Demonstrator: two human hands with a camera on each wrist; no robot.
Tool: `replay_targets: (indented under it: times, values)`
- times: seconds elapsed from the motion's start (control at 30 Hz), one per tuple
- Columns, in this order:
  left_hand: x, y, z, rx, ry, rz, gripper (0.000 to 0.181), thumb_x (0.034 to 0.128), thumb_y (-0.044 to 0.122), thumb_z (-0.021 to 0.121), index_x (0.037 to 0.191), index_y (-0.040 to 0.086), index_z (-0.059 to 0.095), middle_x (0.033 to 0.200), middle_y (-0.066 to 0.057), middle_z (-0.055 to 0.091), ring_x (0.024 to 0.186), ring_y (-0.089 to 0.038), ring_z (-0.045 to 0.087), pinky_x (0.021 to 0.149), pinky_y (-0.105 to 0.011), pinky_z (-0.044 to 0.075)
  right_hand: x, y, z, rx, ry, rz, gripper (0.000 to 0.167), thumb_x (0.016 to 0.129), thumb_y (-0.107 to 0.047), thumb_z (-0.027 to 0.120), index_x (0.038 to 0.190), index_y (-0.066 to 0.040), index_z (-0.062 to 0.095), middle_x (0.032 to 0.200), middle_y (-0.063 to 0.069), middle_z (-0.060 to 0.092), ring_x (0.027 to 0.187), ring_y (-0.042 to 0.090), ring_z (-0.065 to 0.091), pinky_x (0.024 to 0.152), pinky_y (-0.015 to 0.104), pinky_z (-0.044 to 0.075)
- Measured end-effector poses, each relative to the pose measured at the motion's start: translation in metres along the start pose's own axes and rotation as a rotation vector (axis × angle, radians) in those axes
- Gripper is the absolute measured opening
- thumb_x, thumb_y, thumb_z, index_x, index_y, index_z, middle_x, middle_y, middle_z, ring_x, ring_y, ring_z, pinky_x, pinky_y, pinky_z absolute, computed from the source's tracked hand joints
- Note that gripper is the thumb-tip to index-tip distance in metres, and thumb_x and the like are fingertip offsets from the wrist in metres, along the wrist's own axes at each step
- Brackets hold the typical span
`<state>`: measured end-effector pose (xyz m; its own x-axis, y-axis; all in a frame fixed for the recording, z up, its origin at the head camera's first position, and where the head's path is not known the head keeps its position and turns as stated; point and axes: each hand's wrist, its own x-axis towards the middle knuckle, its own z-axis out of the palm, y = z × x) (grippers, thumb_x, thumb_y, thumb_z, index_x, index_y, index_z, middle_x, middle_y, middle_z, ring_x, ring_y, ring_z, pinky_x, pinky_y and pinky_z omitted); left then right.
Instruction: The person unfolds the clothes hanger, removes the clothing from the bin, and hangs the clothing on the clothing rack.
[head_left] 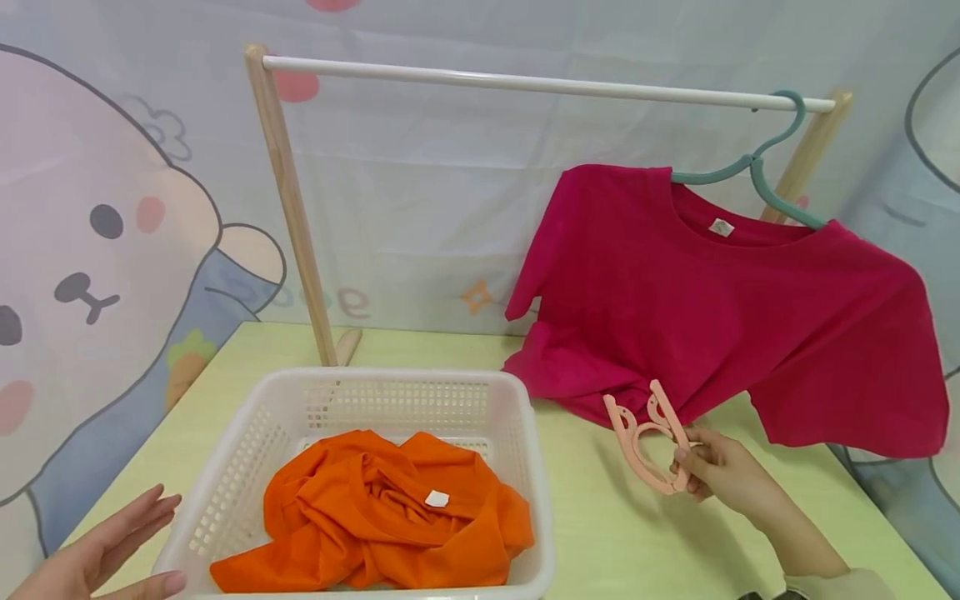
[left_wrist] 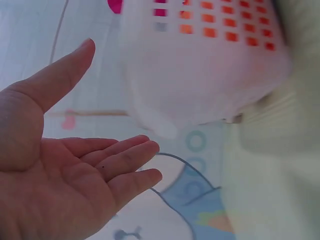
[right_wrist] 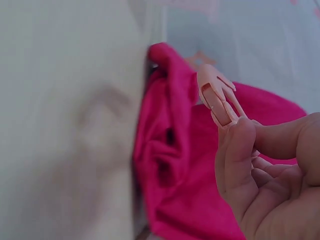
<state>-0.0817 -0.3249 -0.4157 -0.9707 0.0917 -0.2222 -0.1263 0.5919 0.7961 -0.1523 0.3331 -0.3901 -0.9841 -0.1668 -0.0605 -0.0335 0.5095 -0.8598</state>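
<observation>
My right hand (head_left: 723,471) pinches a folded pink folding hanger (head_left: 637,454) between thumb and fingers, above the table in front of the magenta T-shirt (head_left: 675,283). In the right wrist view, the hanger's hinged end (right_wrist: 216,97) sticks up past the fingertips. Left of the white basket (head_left: 536,467), my left hand (head_left: 101,542) is held with its fingers straight and thumb spread, holding nothing. The left wrist view shows the palm near the basket's side wall (left_wrist: 200,70), apart from it. An orange garment (head_left: 390,517) with a white tag lies crumpled in the basket.
The magenta T-shirt hangs on a green hanger (head_left: 787,200) at the right end of a white rail (head_left: 525,81) with wooden posts (head_left: 288,192). Its hem reaches the pale yellow table (head_left: 600,533). A cartoon-printed cloth (head_left: 420,208) covers the back.
</observation>
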Motion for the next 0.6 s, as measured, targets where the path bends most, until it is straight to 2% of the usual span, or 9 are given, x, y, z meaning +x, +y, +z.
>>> replay_targets:
  times: [0.03, 0.07, 0.1, 0.17, 0.27, 0.3, 0.43, 0.53, 0.6]
  values:
    - [-0.001, 0.012, -0.003, 0.091, 0.019, -0.012, 0.103, 0.0884, 0.037, 0.069, 0.153, 0.0, -0.002, 0.153, -0.026, 0.025, 0.119, 0.018, 0.041, 0.077, -0.025, 0.054, 0.001, -0.007, 0.0, -0.006, 0.016, -0.015, 0.036, 0.1, -0.012, 0.051, 0.122, 0.015, 0.043, 0.081, 0.007, 0.062, 0.064, 0.01, 0.056, 0.059, 0.03, 0.055]
    - [-0.002, 0.024, -0.006, 0.156, 0.03, 0.009, 0.103, 0.0884, 0.039, 0.069, 0.153, 0.0, 0.0, 0.153, -0.029, 0.023, 0.127, 0.008, 0.042, 0.078, -0.029, 0.055, 0.001, -0.014, 0.0, -0.011, 0.033, -0.029, 0.034, 0.1, -0.011, 0.051, 0.122, 0.014, 0.043, 0.08, 0.007, 0.062, 0.064, 0.01, 0.056, 0.058, 0.03, 0.055]
    - [-0.003, 0.033, -0.008, 0.201, 0.043, 0.045, 0.101, 0.0886, 0.039, 0.068, 0.154, 0.001, 0.002, 0.153, -0.027, 0.026, 0.13, 0.012, 0.036, 0.077, -0.025, 0.053, 0.002, -0.02, 0.0, -0.016, 0.049, -0.042, 0.033, 0.1, -0.011, 0.051, 0.121, 0.013, 0.044, 0.081, 0.006, 0.061, 0.064, 0.01, 0.056, 0.058, 0.029, 0.054]
    - [-0.004, 0.05, -0.009, 0.274, 0.098, 0.142, 0.096, 0.0874, 0.037, 0.07, 0.155, 0.005, 0.01, 0.151, -0.022, 0.035, 0.111, 0.031, 0.029, 0.076, -0.015, 0.047, 0.004, -0.035, 0.0, -0.029, 0.079, -0.071, 0.034, 0.1, -0.011, 0.051, 0.123, 0.013, 0.043, 0.081, 0.005, 0.062, 0.064, 0.01, 0.056, 0.058, 0.029, 0.055]
    - [-0.005, 0.078, -0.006, 0.31, 0.124, 0.267, 0.093, 0.0855, 0.032, 0.073, 0.155, 0.01, 0.016, 0.149, -0.016, 0.041, 0.117, 0.026, 0.032, 0.077, -0.01, 0.043, 0.006, -0.055, 0.003, -0.045, 0.104, -0.132, 0.038, 0.099, -0.011, 0.052, 0.126, 0.013, 0.041, 0.081, 0.006, 0.063, 0.063, 0.011, 0.056, 0.057, 0.029, 0.055]
    - [-0.005, 0.086, -0.004, 0.311, 0.127, 0.307, 0.092, 0.0848, 0.03, 0.074, 0.155, 0.011, 0.018, 0.148, -0.014, 0.043, 0.11, 0.031, 0.028, 0.076, -0.01, 0.043, 0.006, -0.061, 0.004, -0.05, 0.107, -0.152, 0.038, 0.099, -0.01, 0.053, 0.127, 0.013, 0.041, 0.081, 0.007, 0.063, 0.063, 0.012, 0.057, 0.057, 0.029, 0.055]
    - [-0.001, 0.121, 0.003, 0.246, 0.135, 0.479, 0.09, 0.0823, 0.021, 0.077, 0.154, 0.016, 0.023, 0.143, -0.007, 0.05, 0.117, 0.022, 0.039, 0.083, -0.01, 0.044, 0.008, -0.087, 0.009, -0.061, 0.112, -0.204, 0.037, 0.098, -0.011, 0.055, 0.127, 0.011, 0.043, 0.082, 0.012, 0.062, 0.063, 0.014, 0.059, 0.058, 0.029, 0.055]
    - [0.006, 0.149, 0.011, 0.14, 0.116, 0.573, 0.088, 0.0823, 0.015, 0.076, 0.154, 0.019, 0.025, 0.14, -0.001, 0.053, 0.119, 0.014, 0.047, 0.086, -0.005, 0.04, 0.01, -0.106, 0.016, -0.052, 0.118, -0.216, 0.038, 0.098, -0.012, 0.056, 0.127, 0.008, 0.044, 0.086, 0.014, 0.062, 0.065, 0.016, 0.06, 0.06, 0.029, 0.055]
    - [0.009, 0.167, 0.019, 0.069, 0.08, 0.603, 0.086, 0.0835, 0.014, 0.075, 0.153, 0.019, 0.026, 0.138, -0.001, 0.054, 0.121, 0.004, 0.051, 0.089, -0.007, 0.041, 0.011, -0.117, 0.022, -0.026, 0.122, -0.233, 0.038, 0.097, -0.012, 0.057, 0.128, 0.008, 0.044, 0.089, 0.014, 0.063, 0.065, 0.017, 0.06, 0.06, 0.028, 0.055]
